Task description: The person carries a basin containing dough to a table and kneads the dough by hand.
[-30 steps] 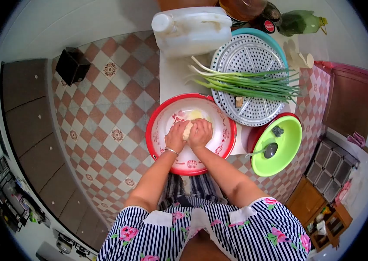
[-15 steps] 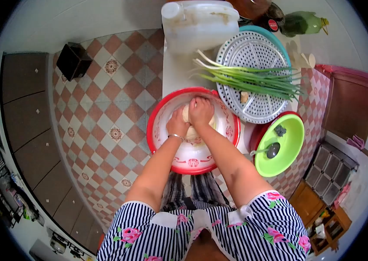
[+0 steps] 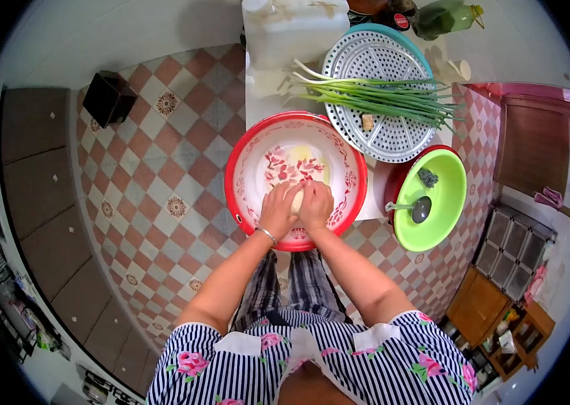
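Note:
A red-rimmed enamel basin (image 3: pixel 234 165) with a red pattern inside stands in front of me. Low in it, on the side nearest my body, a pale lump of dough (image 3: pixel 296 202) shows between my hands. My left hand (image 3: pixel 277 209), with a bracelet at the wrist, is curled over the dough's left side. From the right, my right hand (image 3: pixel 316 204) grips the same lump. Most of the dough is hidden under my fingers. The basin's patterned bottom is visible beyond them, with a yellowish smear on it.
Spring onions (image 3: pixel 386 101) lie across a perforated metal steamer tray (image 3: pixel 400 145) beside the basin. A green basin (image 3: pixel 447 219) at the right holds a ladle (image 3: pixel 420 210) and a dark scourer (image 3: pixel 426 177). A large white jug (image 3: pixel 298 34) and a green bottle (image 3: pixel 447 19) stand behind.
Both hands have drawn the dough from the middle of the basin toward my body, baring the patterned bottom. The view has shifted slightly, so the table items appear higher and further left.

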### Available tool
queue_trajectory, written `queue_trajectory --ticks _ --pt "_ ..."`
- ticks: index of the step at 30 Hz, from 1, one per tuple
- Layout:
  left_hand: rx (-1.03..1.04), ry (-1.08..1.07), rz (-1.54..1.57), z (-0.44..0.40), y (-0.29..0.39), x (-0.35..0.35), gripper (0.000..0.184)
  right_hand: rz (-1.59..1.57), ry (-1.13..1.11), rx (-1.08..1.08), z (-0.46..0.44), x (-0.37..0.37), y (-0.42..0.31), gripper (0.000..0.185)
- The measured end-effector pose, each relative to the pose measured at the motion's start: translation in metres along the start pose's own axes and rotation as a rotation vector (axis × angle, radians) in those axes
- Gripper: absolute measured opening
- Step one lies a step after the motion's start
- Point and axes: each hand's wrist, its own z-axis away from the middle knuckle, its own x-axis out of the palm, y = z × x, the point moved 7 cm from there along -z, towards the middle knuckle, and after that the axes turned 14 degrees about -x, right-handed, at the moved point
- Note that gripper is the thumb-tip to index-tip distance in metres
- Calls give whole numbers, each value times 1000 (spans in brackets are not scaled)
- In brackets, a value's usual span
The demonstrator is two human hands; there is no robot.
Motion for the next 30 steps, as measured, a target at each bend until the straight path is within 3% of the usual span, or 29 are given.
queue_trajectory --ticks 1,5,9,18,24,28,30 --pt "13 68 -60 0 1 0 77 -14 -2 29 5 5 5 20" --pt "-17 167 -102 -20 -19 10 69 90 233 -181 -3 13 -5 14" --pt "-130 178 -54 -58 -28 3 62 158 224 -234 -40 34 0 13" --pt "-189 156 -45 -107 -47 0 56 332 -54 -36 -93 74 20 19" --pt "-230 195 30 -111 -53 6 56 366 -117 -15 -108 82 24 27" --pt "-216 101 91 -111 -54 3 66 295 -184 -27 -109 73 20 47" --pt "-187 39 146 -89 -44 -4 72 -79 -406 178 -103 52 43 53"
